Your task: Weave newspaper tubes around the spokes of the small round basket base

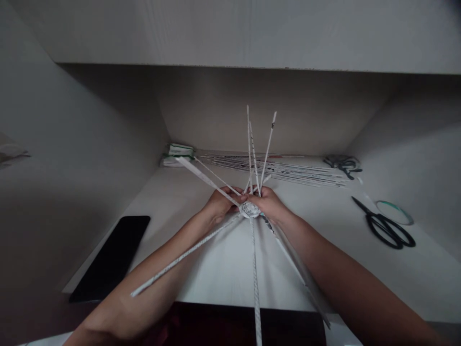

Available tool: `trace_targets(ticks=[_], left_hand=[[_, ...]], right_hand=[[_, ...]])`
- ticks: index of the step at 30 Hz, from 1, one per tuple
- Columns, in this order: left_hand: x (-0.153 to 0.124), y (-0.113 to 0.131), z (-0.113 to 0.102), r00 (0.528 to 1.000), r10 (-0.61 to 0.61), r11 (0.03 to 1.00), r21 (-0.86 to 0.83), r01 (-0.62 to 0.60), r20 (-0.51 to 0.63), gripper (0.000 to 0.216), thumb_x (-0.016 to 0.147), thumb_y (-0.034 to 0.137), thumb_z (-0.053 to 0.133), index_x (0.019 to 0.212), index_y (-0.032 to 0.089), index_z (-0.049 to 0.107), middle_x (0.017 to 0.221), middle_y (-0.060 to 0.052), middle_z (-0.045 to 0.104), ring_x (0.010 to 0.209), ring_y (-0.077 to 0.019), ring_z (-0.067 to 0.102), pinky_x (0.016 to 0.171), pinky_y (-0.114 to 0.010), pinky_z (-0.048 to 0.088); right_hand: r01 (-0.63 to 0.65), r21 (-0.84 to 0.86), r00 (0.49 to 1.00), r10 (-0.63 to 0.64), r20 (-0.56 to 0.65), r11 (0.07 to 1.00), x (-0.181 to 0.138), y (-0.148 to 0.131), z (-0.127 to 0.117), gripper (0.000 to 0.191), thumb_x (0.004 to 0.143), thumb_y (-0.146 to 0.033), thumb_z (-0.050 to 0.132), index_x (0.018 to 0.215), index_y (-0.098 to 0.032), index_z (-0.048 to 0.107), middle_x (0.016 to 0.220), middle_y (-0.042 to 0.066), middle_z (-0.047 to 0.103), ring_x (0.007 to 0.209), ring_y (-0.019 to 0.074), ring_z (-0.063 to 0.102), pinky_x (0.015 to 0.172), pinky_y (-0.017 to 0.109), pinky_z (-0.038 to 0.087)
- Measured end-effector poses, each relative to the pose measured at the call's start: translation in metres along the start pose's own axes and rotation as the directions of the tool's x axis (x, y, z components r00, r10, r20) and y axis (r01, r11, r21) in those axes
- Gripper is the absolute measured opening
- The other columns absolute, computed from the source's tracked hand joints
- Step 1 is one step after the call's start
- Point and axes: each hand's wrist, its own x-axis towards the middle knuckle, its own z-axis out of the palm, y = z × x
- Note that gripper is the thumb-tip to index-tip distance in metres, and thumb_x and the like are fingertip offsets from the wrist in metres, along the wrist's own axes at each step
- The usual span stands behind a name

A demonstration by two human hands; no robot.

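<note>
Between my two hands is a small round woven base of rolled paper tubes [251,210], held up above the white surface. Long paper sticks fan out from it: several point up and back, one runs down left across my left forearm, and others come toward me. My left hand [224,202] grips the base's left and far edge, fingers curled around the sticks. On the other side my right hand [268,199] is closed on the far right edge, its thumb near the weave. Some fingertips are hidden behind the sticks.
A bundle of paper sticks [288,171] lies along the back wall. Black scissors [387,228] and a roll of tape [395,212] rest at right. A dark flat object [111,257] is at left, a green-and-white packet [179,154] in the back left corner. A shelf edge [252,67] overhangs.
</note>
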Motion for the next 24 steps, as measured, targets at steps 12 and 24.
trace_targets(ticks=[12,24], left_hand=[[0.008,0.007,-0.010,0.998,0.033,0.994,-0.104,-0.038,-0.046,0.035,0.048,0.025,0.087,0.075,0.013,0.068,0.068,-0.003,0.068,0.059,-0.0134,0.062,0.056,-0.025,0.049],[0.003,0.006,-0.007,1.000,-0.019,1.000,-0.007,0.019,0.012,0.030,0.050,0.025,0.084,0.071,0.013,0.066,0.064,-0.002,0.065,0.056,-0.0124,0.059,0.053,-0.024,0.047]], right_hand=[[-0.111,-0.078,0.992,0.106,-0.071,0.991,-0.006,-0.013,-0.002,0.023,0.064,-0.031,0.077,0.070,-0.017,0.059,0.053,-0.001,0.062,0.038,0.0086,0.049,0.032,0.018,0.036],[-0.087,-0.120,0.993,0.076,-0.088,0.989,-0.006,-0.009,0.000,0.031,0.066,-0.045,0.073,0.067,-0.017,0.059,0.049,-0.002,0.058,0.037,0.0090,0.046,0.031,0.019,0.029]])
